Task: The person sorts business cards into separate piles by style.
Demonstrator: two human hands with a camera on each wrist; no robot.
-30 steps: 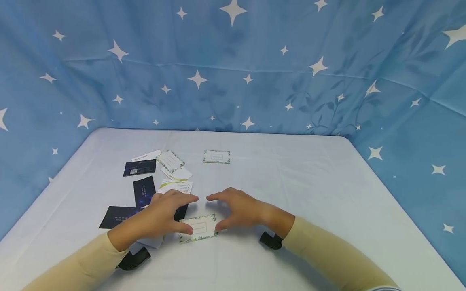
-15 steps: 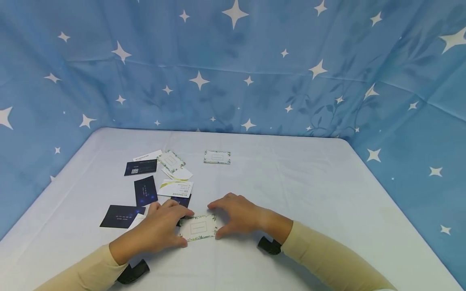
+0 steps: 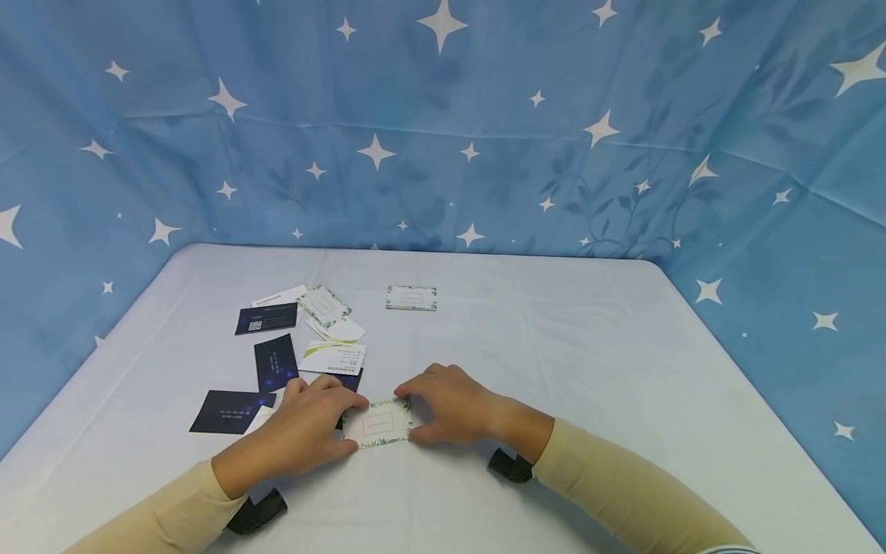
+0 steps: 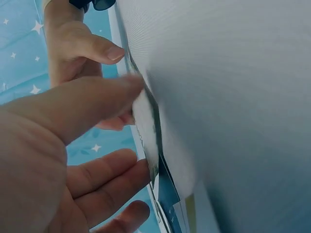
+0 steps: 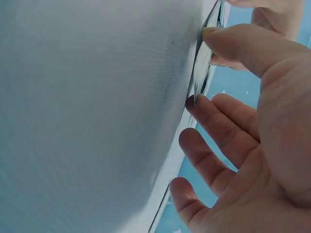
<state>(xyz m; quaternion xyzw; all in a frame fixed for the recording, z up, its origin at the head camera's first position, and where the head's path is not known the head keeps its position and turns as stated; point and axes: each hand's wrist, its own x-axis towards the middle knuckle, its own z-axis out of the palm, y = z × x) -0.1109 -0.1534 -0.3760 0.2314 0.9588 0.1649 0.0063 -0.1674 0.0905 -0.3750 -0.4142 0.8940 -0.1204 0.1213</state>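
Observation:
A white business card [image 3: 377,423] with a green leaf border lies between both hands near the front of the table. My left hand [image 3: 301,427] grips its left end, thumb at the near corner and forefinger at the far one. At the right end my right hand [image 3: 453,405] holds it the same way. In the right wrist view, the thumb and forefinger span the edge of the card [image 5: 201,68]; the other fingers are spread loosely. The left wrist view catches the card [image 4: 147,121] edge-on beside the left thumb, just by the white cloth.
Left of the hands lie scattered cards: a dark blue card [image 3: 231,412], another dark card [image 3: 275,363], a white card with a yellow curve [image 3: 334,358] and a leaf-bordered card [image 3: 324,305]. A separate leaf-bordered card [image 3: 411,298] lies farther back. A blue starry curtain [image 3: 443,138] hangs behind.
My left hand has come down to the card's left end and my right fingers have closed in on its right end. The card has shifted slightly away from me.

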